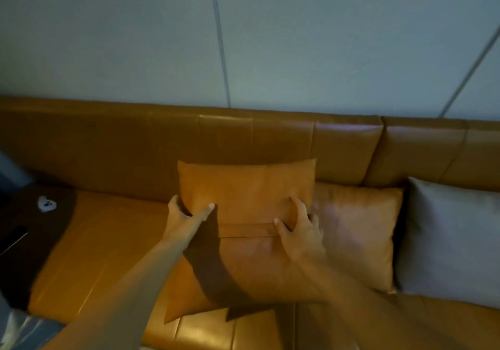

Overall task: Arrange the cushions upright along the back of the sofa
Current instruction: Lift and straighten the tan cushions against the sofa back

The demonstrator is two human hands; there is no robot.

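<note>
A tan leather cushion point(246, 187) stands against the back of the tan leather sofa point(108, 144), near its middle. My left hand point(186, 214) grips its lower left corner and my right hand point(300, 227) grips its lower right part. In front of it a second tan cushion point(243, 271) lies flat on the seat under my forearms. To the right a third tan cushion point(359, 230) leans on the backrest, and beside that stands a grey cushion point(451, 238).
A dark brown cushion or soft toy point(32, 230) with a small white heart patch lies at the left end of the seat. A grey wall point(135, 38) rises behind the sofa. Bluish fabric point(19, 330) shows at the bottom left corner.
</note>
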